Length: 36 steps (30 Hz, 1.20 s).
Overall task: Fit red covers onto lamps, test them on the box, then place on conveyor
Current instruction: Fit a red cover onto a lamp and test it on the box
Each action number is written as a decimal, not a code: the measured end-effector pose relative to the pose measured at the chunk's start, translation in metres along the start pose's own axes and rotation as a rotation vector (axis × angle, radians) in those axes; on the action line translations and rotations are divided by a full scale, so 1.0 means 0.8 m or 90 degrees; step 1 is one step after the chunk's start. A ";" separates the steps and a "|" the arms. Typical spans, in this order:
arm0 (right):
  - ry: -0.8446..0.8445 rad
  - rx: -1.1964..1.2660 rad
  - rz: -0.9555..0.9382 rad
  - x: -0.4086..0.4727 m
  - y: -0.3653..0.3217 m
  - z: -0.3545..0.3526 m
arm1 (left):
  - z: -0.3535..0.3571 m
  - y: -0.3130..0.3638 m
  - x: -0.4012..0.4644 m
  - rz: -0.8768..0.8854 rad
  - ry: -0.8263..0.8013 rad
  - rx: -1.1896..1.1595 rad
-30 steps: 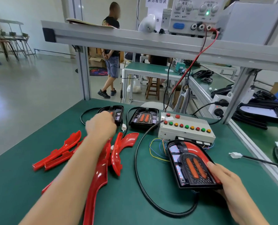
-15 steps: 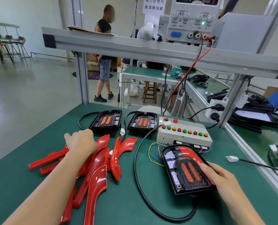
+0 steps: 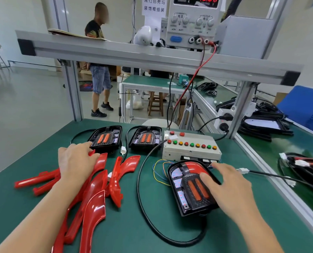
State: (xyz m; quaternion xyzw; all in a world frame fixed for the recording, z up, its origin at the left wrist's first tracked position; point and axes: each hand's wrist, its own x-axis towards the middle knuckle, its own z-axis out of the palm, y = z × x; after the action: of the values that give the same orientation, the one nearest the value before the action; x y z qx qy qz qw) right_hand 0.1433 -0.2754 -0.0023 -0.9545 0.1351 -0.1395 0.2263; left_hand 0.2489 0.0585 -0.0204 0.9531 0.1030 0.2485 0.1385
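Left hand (image 3: 77, 161) lies flat and spread on the pile of red covers (image 3: 97, 187) at lower left of frame, fingertips at the edge of the far-left lamp (image 3: 105, 138). Can't tell if it's pinching a cover underneath; looks like it's picking the next one. Right hand (image 3: 228, 189) is spread over the near lamp (image 3: 192, 187) at centre-right, fingers draped on its right side, likely steadying it on the bench (image 3: 152, 234). That lamp already has a red cover across its top, and small red dots show in its side panels, so probably under test.

It sits just in front of the box (image 3: 191, 147), wires running to it, which keeps the buttons within reach.

Count:
- lamps: 3 (two uncovered at the back, one near)
- loose covers: about 7, overlapping, exact count unclear
- box: 1, with 11 buttons

Conveyor (image 3: 287, 161) runs along the right of frame, beside the bench.
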 end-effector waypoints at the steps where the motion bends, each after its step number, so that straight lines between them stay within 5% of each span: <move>1: 0.017 -0.007 -0.018 0.000 -0.006 0.000 | -0.004 0.006 -0.001 0.006 0.006 -0.027; 8: 0.069 0.102 -0.194 -0.011 -0.046 0.021 | -0.064 0.075 -0.009 0.037 0.116 -0.495; 12: -0.004 0.213 -0.285 -0.019 -0.069 0.036 | -0.070 0.130 -0.009 -0.094 0.020 -0.904; 20: -0.037 0.220 -0.311 -0.018 -0.064 0.053 | -0.019 0.180 -0.016 -0.358 -0.190 -1.189; 27: 0.110 0.130 -0.328 -0.008 -0.039 0.053 | -0.007 0.198 -0.021 -0.465 -0.394 -1.275; 31: 0.093 0.206 -0.274 -0.006 -0.024 0.053 | 0.004 0.206 -0.029 -0.396 -0.407 -1.262; 36: 0.106 0.378 -0.123 0.004 -0.006 0.050 | 0.060 0.205 -0.068 -0.271 -0.352 -0.849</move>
State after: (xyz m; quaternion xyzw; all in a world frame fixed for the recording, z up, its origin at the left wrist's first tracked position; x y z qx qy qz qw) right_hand 0.1603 -0.2570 -0.0337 -0.8403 0.0153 -0.2714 0.4690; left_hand 0.2471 -0.1204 -0.0332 0.6543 0.0745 -0.0224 0.7523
